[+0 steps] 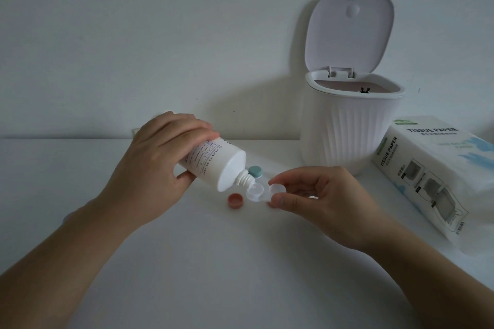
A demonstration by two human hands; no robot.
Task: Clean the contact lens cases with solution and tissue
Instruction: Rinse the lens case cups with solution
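White table [213, 262]; far right, open-lidded bin [350, 125] and tissue pack [438, 168]. Left hand [157, 168] grips tilted solution bottle [213, 163], nozzle over the clear lens case [263, 192] pinched by right hand [320, 200]. Green cap [255, 171] and orange cap [235, 200] lie beside it.

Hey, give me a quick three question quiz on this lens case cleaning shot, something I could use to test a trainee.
1. True or false: the bin lid is closed.
2. Which hand holds the solution bottle? A left, B right.
3. Fill in: the orange cap lies on the ____.

Key:
1. False, it stands open.
2. A. The left hand tips it, nozzle over the lens case, which the right hand pinches.
3. Table, near the teal cap.
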